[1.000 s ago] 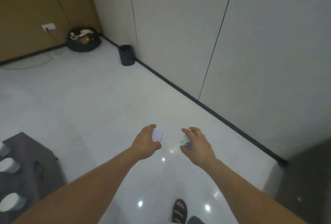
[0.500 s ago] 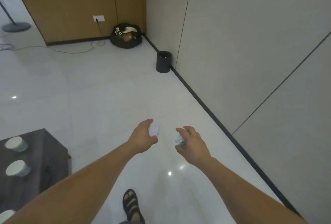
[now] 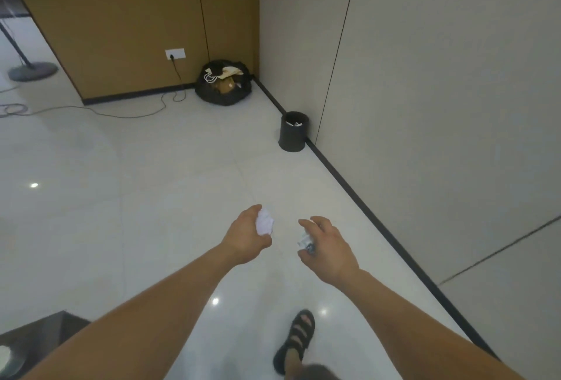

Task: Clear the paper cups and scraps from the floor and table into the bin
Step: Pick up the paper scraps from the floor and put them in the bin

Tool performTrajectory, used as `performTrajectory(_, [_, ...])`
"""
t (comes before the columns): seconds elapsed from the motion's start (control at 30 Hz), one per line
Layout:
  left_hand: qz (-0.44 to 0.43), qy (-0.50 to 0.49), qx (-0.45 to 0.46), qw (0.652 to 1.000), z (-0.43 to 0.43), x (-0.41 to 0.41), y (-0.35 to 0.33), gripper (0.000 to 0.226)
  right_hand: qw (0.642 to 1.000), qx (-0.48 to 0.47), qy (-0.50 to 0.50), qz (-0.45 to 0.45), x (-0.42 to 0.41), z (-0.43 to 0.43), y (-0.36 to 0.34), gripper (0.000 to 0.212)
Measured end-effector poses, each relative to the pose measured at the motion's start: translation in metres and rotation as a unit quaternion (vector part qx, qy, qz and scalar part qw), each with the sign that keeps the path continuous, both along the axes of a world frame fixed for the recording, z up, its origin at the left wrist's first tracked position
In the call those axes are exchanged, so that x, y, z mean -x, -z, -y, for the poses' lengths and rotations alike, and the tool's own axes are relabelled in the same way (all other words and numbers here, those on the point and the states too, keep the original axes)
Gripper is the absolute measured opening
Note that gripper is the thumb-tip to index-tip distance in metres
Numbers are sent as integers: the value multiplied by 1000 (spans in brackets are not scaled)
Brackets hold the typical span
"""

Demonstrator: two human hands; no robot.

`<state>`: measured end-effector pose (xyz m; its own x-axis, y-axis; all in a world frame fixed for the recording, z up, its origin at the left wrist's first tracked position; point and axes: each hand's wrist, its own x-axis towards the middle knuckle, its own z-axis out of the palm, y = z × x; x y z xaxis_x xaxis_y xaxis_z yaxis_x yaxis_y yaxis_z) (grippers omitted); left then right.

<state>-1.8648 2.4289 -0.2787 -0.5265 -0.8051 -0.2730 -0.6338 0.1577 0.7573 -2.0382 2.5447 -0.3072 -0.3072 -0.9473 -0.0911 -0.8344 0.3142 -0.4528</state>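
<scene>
Far left of the bin (image 3: 293, 132) and much nearer to me, a dark table (image 3: 39, 334) corner pokes in at the bottom edge. On it sits a pale cup (image 3: 5, 357), mostly cut off, so I can't tell its shape. Well left of the bin and farther back, a round stand base (image 3: 32, 71) rests on the floor (image 3: 121, 197), its pole running out of view. A cable (image 3: 91, 111) snakes in from the left edge up to a socket (image 3: 175, 53) on the brown wall (image 3: 121, 15), left of the bin. Just left of the bin and behind it, a black bag (image 3: 224, 85) slumps in the corner, open. Paper and white cord show in it, and the rest I can't make out.

My left hand (image 3: 246, 237) hangs over the floor on the near side of the bin and slightly left. Its fingers curl round a white paper ball (image 3: 264, 221), partly hidden in my palm. The bin stands upright against the grey wall (image 3: 425, 106), with something white inside, too small to name. My right hand (image 3: 329, 246), apart from the left and also on the bin's near side, pinches a small scrap (image 3: 305, 241). The scrap is whitish with a dark bit, mostly covered by thumb and fingers. Nearer still, one sandal (image 3: 296, 338) shows, the leg above it cut off.
</scene>
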Motion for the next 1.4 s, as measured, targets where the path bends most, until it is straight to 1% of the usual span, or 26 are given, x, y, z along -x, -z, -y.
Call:
performTrajectory(0.07, [12,-2,5,1000,39,20,-3,79,1000,-1,-6,-2,21,44,5,63])
performTrajectory(0.1, [13,-8,11,1000,60,29,-5,81,1000,1,-9,-1,32,66,6,63])
performTrajectory(0.27, [24,-52,30,998,160,75,-24,73,999,16,-34,4,88,175,-4,62])
performTrajectory(0.4, [12,-73,32,997,227,114,-35,79,998,27,-50,-5,134,256,-18,62])
performTrajectory(0.53, [10,-60,42,997,288,152,-34,61,999,25,-45,-1,169,322,-19,61])
performTrajectory(0.57, [7,-58,41,997,307,162,-32,62,999,25,-45,-4,177,339,-18,61])
performTrajectory(0.7, [4,-36,24,999,388,205,-20,76,999,10,-30,-24,211,415,-9,61])
performTrajectory(0.87, [-1,-8,20,1000,511,248,-10,75,999,2,-1,-38,251,523,-7,61])
performTrajectory(1.0, [21,35,20,999,600,276,-8,80,999,0,29,-24,274,597,-6,63])
performTrajectory(1.1, [37,47,12,998,655,299,-5,83,999,-14,48,-14,294,642,-3,63])
performTrajectory(1.33, [55,74,-9,996,767,393,20,81,997,-37,64,2,374,752,26,64])
performTrajectory(1.4, [67,76,-11,995,795,422,26,75,997,-41,61,10,404,786,35,64])
